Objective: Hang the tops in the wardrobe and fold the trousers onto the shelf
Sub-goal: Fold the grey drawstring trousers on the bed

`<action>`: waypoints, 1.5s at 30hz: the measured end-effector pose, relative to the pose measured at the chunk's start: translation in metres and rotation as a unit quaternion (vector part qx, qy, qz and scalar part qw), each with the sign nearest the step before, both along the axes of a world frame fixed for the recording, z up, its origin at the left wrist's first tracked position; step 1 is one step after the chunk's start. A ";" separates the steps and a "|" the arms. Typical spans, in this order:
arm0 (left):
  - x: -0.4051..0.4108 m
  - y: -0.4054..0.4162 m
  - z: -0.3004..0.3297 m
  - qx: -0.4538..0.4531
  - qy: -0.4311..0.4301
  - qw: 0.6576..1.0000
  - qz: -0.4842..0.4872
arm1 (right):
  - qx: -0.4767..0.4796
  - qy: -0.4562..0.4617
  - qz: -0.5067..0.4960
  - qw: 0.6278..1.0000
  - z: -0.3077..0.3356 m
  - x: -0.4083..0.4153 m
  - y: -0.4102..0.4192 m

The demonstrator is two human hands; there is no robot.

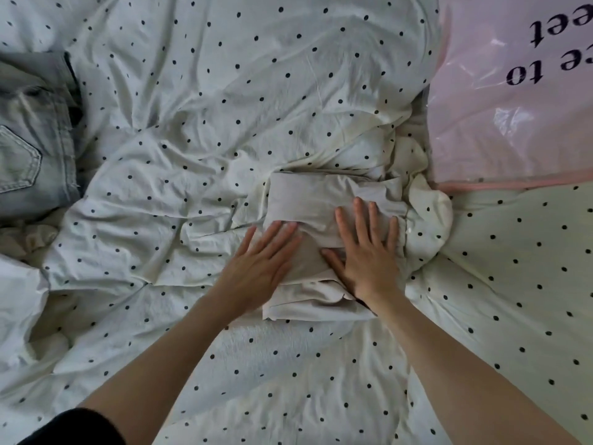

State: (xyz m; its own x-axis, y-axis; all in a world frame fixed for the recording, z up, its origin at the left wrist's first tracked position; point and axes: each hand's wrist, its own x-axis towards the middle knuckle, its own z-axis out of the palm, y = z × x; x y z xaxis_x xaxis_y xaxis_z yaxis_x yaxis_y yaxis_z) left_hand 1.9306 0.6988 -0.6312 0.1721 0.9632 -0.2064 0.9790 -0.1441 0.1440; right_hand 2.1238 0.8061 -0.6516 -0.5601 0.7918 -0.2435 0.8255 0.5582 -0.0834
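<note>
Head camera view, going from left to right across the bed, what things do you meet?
Light blue jeans → left hand → right hand, both hands flat on the folded beige garment → pink plastic bag, all lying on the dotted duvet.

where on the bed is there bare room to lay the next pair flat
Bare duvet lies between the jeans and pink bag, and nearer, below the folded beige garment. Crowded spots: both hands, left and right, pressing that garment.
</note>
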 end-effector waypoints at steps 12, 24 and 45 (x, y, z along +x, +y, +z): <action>-0.042 0.098 0.012 0.178 0.162 0.924 -0.299 | -0.034 -0.008 0.010 0.999 0.027 0.005 -0.003; -0.038 0.036 0.070 0.192 0.062 0.953 -0.225 | -0.075 0.048 -0.096 0.991 0.104 -0.059 -0.122; -0.012 -0.086 0.010 0.100 0.108 0.989 0.035 | 0.060 0.020 0.054 0.997 0.037 -0.027 -0.132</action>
State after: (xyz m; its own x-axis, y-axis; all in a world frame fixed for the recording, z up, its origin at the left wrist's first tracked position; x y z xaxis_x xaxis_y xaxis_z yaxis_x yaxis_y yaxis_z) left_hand 1.9186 0.6130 -0.6208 0.0771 0.9964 -0.0348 0.9924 -0.0800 -0.0935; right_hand 2.0969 0.6737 -0.6150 -0.6510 0.7486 -0.1257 0.7574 0.6516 -0.0420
